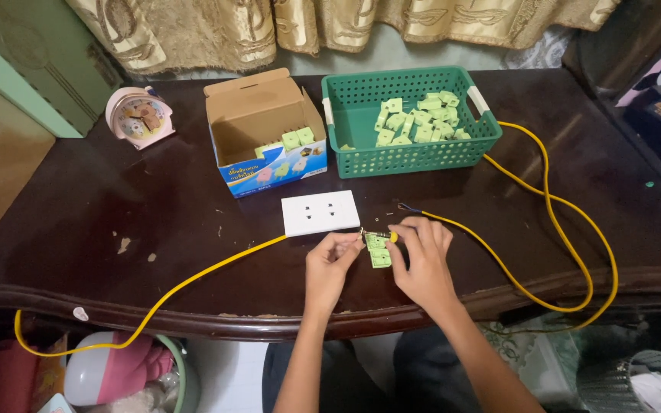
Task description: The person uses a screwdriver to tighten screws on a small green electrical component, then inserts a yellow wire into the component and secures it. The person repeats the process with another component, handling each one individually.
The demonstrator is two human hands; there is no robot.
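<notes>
we saw our left hand (330, 264) and right hand (421, 256) at the near edge of the dark table (78, 222), both pinched shut on one pale green socket piece (379, 250); it was small, blocky and ridged. one yellow cable (545, 206) looped right, one more trailed left. just beyond lay one white faceplate (320, 212). farther stood one open cardboard box (263, 130), its front blue, one green basket (407, 153) heaped with more green pieces than we could count, and one pink clock (139, 116).

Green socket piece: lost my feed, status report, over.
Left hand and right hand both grip green socket piece. Yellow wire meets it. White outlet plate just behind, clear.
</notes>
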